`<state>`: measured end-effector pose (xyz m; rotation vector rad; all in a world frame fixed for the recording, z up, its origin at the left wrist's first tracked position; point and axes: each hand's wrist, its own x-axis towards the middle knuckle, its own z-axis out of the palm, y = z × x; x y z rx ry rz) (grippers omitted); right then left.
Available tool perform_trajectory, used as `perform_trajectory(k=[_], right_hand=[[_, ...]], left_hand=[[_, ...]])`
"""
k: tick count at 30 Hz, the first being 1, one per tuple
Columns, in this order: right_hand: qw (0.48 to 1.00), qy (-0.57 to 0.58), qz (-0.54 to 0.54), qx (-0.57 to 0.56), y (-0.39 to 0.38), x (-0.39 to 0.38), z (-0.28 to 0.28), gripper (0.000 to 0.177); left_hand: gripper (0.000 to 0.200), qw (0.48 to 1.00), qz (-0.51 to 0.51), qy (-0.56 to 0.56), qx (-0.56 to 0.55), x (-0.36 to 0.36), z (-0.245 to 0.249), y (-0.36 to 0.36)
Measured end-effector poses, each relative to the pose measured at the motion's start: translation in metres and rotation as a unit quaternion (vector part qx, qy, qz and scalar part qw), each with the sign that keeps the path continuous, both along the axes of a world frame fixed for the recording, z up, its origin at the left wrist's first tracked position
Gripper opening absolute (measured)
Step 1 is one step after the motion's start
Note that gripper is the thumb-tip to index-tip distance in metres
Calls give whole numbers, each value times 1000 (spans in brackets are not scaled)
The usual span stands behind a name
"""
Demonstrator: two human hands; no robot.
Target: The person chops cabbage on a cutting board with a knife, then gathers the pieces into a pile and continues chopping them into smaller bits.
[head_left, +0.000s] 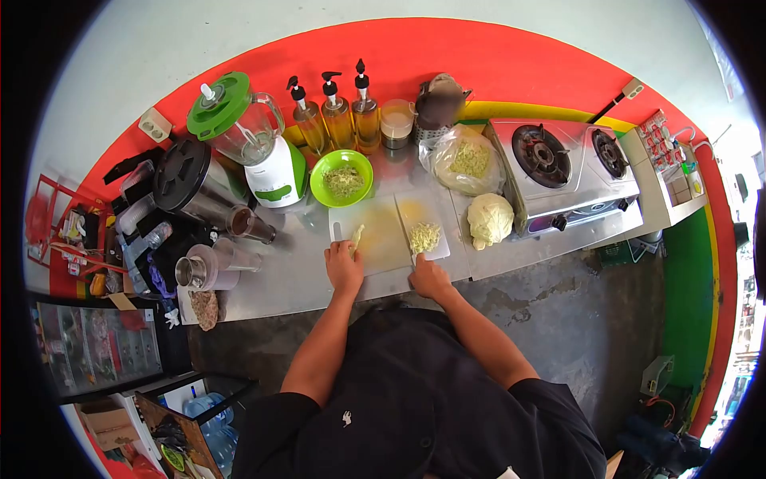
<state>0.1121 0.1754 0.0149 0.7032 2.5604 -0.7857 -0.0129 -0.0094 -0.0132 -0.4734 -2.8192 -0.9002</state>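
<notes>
My left hand (344, 268) is closed on a small pale piece of cabbage (357, 235) at the left of a white cutting board (373, 257). In my right hand (431, 278) is the handle of a knife (403, 225), its blade pointing away from me across the board. A small heap of shredded cabbage (425, 236) lies just right of the blade. Beyond the board stands a green bowl (320, 195) with more shreds in it. A whole cabbage (490, 220) sits on the steel counter to the right, beside a clear plastic bag (487, 185) of shreds.
A two-burner gas stove (562, 160) borders the right side. Along the back are several pump bottles (336, 120) and a measuring jug (396, 124). To the left stand a blender (271, 172), a large lidded steel container (195, 180) and a shaker (199, 271).
</notes>
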Motion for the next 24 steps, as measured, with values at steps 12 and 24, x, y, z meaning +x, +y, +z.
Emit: perform_trajectory(k=[12,24], right_hand=[[998,36,-14,-45,-11,-2,17,41],[996,59,45,-45,-12,-5,6,38]], left_hand=[[9,981,-185,-1,51,19,3,14],[41,992,-124,13,30,49,8,-28]])
